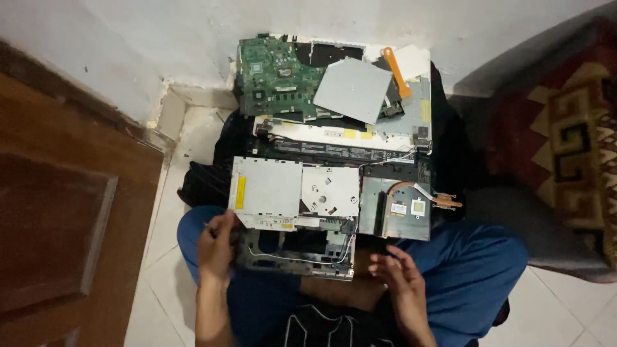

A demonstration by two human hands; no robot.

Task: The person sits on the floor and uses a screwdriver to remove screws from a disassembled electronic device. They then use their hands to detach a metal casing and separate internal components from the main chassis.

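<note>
From my head camera, my left hand (217, 247) grips the laptop chassis (302, 218) on my lap at its 9 o'clock edge; my right hand (400, 276) hovers open at 5 o'clock, touching nothing. A green motherboard (273, 77) lies at 12 o'clock, partly hidden under a grey metal plate (352, 88).

floor: pale tiles (168, 270)
on it, far: dark cloth (205, 183) under laptop parts
right: patterned rug (578, 148)
near: seated person's legs (475, 270)
</note>
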